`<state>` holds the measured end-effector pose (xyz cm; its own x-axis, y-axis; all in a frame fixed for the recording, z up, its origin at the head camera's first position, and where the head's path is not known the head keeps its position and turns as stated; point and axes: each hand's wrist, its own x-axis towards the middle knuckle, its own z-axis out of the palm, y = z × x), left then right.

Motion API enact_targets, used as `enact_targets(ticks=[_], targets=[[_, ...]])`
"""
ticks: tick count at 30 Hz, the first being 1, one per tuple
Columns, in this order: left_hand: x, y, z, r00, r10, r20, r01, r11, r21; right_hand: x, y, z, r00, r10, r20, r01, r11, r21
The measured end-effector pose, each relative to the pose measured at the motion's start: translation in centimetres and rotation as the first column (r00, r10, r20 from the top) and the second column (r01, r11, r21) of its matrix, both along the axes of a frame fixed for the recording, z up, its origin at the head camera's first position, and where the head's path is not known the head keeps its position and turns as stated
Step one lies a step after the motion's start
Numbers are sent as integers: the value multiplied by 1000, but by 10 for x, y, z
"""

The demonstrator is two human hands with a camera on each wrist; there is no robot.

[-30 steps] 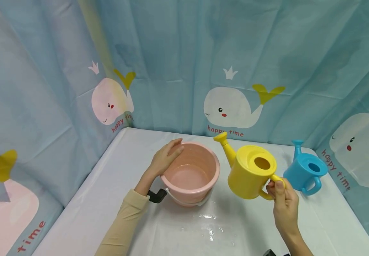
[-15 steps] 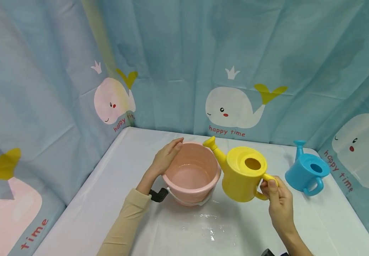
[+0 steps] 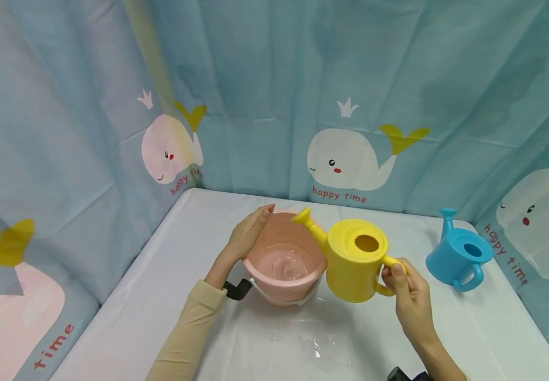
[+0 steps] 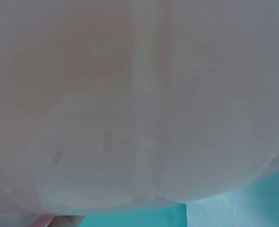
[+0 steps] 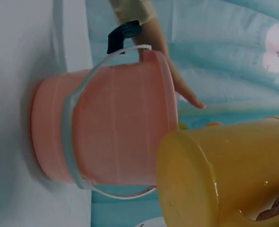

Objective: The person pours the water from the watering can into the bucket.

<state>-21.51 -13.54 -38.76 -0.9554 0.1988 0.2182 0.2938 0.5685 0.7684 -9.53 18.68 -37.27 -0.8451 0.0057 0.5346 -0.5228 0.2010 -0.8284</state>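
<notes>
The head view is brightly and softly lit; glare is thrown back by the desk [image 3: 250, 344], where faint shadows are cast. The bucket [image 4: 92, 118] is rendered dim and unfocused in the left wrist view; the right wrist view is moderately darkened.

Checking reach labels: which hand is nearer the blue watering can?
Right. The right hand is just left of the blue watering can, gripping the yellow watering can; the left hand is farther, at the left side of the pink bucket.
</notes>
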Motion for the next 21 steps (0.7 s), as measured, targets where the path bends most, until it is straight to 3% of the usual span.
enact_targets(ticks=[10, 21], targets=[[-1, 2, 1, 1000, -3, 27, 4, 1000, -5, -5, 4, 13, 1000, -17, 19, 13, 981, 195], [0, 1, 2, 1000, -5, 19, 5, 1000, -5, -11, 1, 23, 1000, -1, 4, 0, 981, 196]])
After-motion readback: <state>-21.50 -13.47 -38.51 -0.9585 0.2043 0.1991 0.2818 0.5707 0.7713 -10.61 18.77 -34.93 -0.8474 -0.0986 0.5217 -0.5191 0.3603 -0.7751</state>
